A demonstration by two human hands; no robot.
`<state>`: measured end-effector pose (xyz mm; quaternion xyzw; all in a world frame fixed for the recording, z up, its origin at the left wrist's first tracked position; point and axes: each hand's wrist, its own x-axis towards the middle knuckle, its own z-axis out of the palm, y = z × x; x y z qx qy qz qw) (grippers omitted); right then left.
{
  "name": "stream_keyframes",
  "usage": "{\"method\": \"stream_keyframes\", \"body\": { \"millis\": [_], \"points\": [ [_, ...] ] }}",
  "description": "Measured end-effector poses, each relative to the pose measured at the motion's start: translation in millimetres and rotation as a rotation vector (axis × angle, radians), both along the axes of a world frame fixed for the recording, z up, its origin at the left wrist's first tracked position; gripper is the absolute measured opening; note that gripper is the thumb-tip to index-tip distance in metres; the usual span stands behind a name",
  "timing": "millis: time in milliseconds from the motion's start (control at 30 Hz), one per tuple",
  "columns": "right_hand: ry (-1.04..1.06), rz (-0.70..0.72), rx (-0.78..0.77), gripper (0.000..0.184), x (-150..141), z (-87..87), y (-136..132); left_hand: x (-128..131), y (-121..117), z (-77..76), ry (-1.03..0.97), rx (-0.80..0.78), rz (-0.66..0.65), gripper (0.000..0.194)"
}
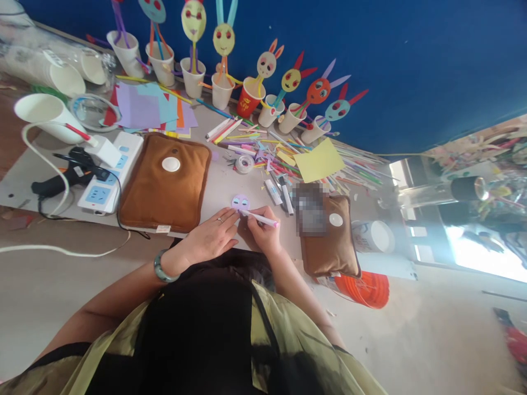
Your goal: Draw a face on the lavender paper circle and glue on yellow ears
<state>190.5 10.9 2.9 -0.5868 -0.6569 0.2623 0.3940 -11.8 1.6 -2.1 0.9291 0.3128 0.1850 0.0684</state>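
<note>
A small lilac paper face (240,202) with two drawn eyes lies on the table in front of me. My left hand (214,233) rests flat, fingers stretched out, its fingertips at the lower edge of the face. A white marker with a pink end (263,219) is gripped in my right hand (264,230), its tip at the bottom of the face. To the right of the face lie a white pen (287,198) and a small white stick-like piece (272,192). A roll of clear tape (245,163) sits just behind it.
Paper cups with rabbit-faced figures (223,39) line the blue wall. Brown cushioned pouches (164,184) flank my hands. At left are a power strip (110,178), a black glue gun (69,173) and coloured paper (138,107). Yellow paper (320,160) and scattered sticks lie right. An orange bucket (364,289) stands below.
</note>
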Motion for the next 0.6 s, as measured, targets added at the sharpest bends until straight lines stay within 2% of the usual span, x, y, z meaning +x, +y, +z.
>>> {"method": "stream_keyframes", "body": {
  "millis": [600],
  "points": [
    [0.020, -0.013, -0.006, 0.014, 0.8, -1.1, 0.3, -0.6, 0.8, -5.5, -0.037, -0.057, -0.009, 0.029]
  ]
}}
